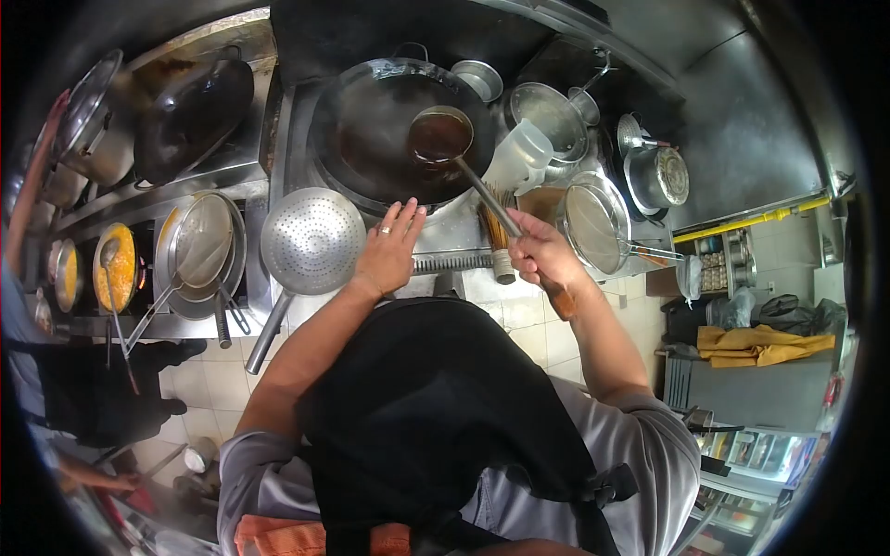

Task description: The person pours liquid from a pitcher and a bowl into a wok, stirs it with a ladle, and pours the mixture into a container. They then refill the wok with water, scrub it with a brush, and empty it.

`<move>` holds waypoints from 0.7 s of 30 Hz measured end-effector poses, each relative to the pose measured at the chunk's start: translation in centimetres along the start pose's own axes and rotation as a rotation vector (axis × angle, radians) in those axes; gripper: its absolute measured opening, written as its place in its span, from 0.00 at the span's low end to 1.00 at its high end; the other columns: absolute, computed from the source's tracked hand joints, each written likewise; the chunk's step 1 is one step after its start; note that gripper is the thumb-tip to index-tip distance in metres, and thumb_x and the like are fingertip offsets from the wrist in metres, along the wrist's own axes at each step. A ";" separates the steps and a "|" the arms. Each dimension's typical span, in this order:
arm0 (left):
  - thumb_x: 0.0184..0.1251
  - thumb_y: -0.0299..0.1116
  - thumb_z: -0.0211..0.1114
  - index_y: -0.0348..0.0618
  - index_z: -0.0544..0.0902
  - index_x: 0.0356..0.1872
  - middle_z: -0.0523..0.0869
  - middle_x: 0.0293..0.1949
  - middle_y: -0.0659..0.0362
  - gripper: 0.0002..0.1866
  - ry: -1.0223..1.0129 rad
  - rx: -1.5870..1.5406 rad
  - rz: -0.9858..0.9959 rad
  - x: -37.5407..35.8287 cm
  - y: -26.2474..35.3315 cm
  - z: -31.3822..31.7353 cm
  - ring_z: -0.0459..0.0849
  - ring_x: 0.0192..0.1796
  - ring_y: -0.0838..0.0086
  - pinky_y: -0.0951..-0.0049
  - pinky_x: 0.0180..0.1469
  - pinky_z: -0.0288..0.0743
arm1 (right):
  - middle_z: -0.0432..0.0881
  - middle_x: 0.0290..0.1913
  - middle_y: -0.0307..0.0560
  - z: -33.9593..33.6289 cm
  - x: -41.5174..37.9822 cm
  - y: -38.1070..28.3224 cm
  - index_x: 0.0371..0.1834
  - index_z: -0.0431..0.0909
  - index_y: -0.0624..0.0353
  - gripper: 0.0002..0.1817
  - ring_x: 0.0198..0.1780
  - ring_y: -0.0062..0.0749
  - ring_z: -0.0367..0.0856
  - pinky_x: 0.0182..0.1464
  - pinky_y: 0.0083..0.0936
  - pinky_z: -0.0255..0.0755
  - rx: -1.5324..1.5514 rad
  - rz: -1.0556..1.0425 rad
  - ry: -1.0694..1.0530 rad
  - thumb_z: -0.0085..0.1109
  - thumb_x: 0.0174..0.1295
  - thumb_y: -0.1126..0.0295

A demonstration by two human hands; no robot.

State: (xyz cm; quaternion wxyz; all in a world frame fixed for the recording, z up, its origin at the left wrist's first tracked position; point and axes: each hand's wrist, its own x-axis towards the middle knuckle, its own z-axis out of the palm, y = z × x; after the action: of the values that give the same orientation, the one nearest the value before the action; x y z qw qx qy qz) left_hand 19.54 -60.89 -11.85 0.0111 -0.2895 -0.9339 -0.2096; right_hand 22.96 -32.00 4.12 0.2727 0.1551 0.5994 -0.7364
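Note:
My right hand [542,250] grips the handle of a long ladle [487,196], whose wooden end sticks out below my fist. The ladle's bowl holds dark brown liquid and is over the right side of a large black wok [329,157]. Haze hangs over the wok, and dark liquid shows inside it. My left hand [391,246], with a ring on one finger, lies open near the wok's front rim, fingers stretched out. A perforated skimmer [313,241] lies left of it. A bamboo brush [501,246] is just beside my right hand.
A translucent plastic jug [524,153] and a round strainer [593,227] stand to the right. Left are another black wok [193,120], more strainers [204,241] and a pan of yellow-orange food [115,269]. Another person's arm [35,176] shows at far left. A yellow pipe [751,220] runs along the right.

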 end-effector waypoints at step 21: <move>0.48 0.20 0.68 0.29 0.68 0.77 0.69 0.78 0.40 0.46 0.135 -0.060 0.214 1.1 0.4 -0.7 0.64 0.80 0.43 0.47 0.83 0.59 | 0.91 0.41 0.62 -1.3 8.9 7.2 0.84 0.65 0.36 0.33 0.42 0.54 0.93 0.45 0.51 0.86 -1.563 -0.359 0.460 0.52 0.75 0.66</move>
State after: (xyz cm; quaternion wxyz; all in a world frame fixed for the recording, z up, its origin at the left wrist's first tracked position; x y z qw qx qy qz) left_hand 18.74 -60.26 -10.91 0.0877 -0.3727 -0.8882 -0.2540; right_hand 19.90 -33.66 -6.84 0.0508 -0.0302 0.9941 -0.0904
